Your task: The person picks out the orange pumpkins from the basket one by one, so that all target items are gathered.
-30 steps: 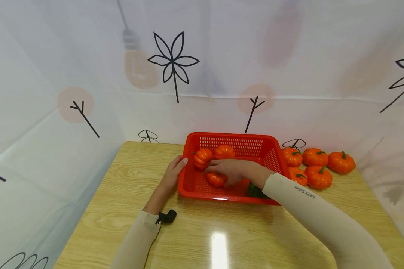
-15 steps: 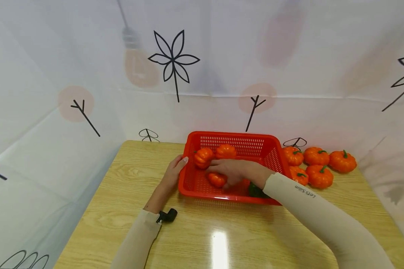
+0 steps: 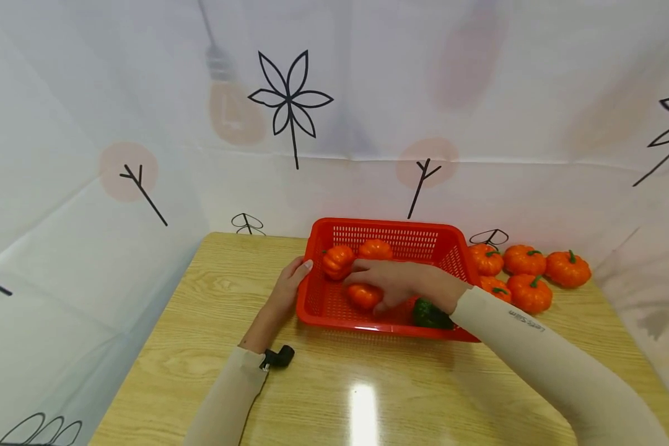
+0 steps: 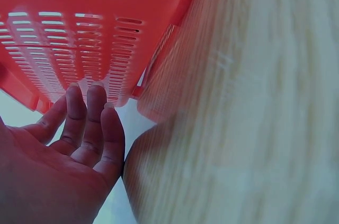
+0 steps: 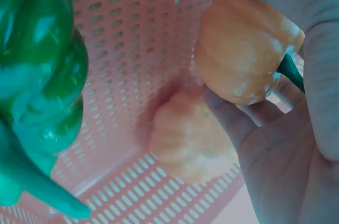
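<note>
A red plastic basket [image 3: 384,328] with slotted walls stands on the table. My left hand [image 3: 290,286] holds its left rim, thumb on top; in the left wrist view the fingers [image 4: 90,123] reach against the slotted outer wall. Inside the basket, my right hand [image 3: 396,282] grips a small orange pumpkin [image 3: 365,297], whose green stem points toward the palm in the right wrist view. Two other orange pumpkins lie in the basket, one pumpkin [image 3: 338,262] at the left and another pumpkin [image 3: 375,249] behind. A glossy dark green, ribbed pumpkin-like piece [image 3: 430,314] lies near the front right.
Several orange pumpkins [image 3: 529,293] with green stems sit in two rows on the table, right of the basket. The light wooden table [image 3: 312,396] reaches back to a white patterned cloth [image 3: 357,124]. A black wrist camera [image 3: 280,357] is on the left wrist.
The right hand has lifted slightly and shifted a little right with the orange pumpkin, and more of the green piece shows. The left hand stays on the basket rim.
</note>
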{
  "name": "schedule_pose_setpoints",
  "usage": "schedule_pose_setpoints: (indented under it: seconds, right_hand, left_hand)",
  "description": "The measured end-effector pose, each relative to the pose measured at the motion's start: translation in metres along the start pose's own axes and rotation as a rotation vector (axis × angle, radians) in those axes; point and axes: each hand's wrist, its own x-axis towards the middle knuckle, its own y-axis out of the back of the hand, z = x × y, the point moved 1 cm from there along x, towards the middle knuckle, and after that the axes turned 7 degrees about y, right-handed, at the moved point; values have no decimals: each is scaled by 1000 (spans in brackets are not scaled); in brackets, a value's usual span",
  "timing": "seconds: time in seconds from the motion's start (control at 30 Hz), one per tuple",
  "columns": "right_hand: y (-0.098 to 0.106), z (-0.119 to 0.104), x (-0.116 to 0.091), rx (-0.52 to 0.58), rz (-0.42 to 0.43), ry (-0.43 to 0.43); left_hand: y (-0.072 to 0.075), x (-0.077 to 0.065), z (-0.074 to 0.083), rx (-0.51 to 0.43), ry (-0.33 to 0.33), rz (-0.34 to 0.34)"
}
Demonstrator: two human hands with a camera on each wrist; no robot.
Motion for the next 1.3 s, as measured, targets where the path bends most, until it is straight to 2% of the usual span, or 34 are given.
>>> schedule_pose_setpoints:
  seconds: [0.13, 0.4, 0.53, 0.67, 1.07, 1.3]
  right_hand:
    - [4, -2, -6, -13, 32, 39]
    - [9, -13, -18, -29, 4, 4]
    - [10, -19, -24, -38, 11, 23]
    - [9, -23, -30, -55, 35, 54]
    - [4, -29, -57, -115, 87, 62]
    - [0, -25, -73, -94, 143, 73]
  left_hand:
    - [0, 0, 0, 2, 1, -1]
    - [-1, -1, 0, 12, 2, 11]
    - [-2, -1, 1, 12, 5, 17]
    - [-2, -2, 2, 18, 4, 11]
    - [-1, -2, 3, 45, 19, 9]
    - [-1, -2, 2, 44, 16, 14]
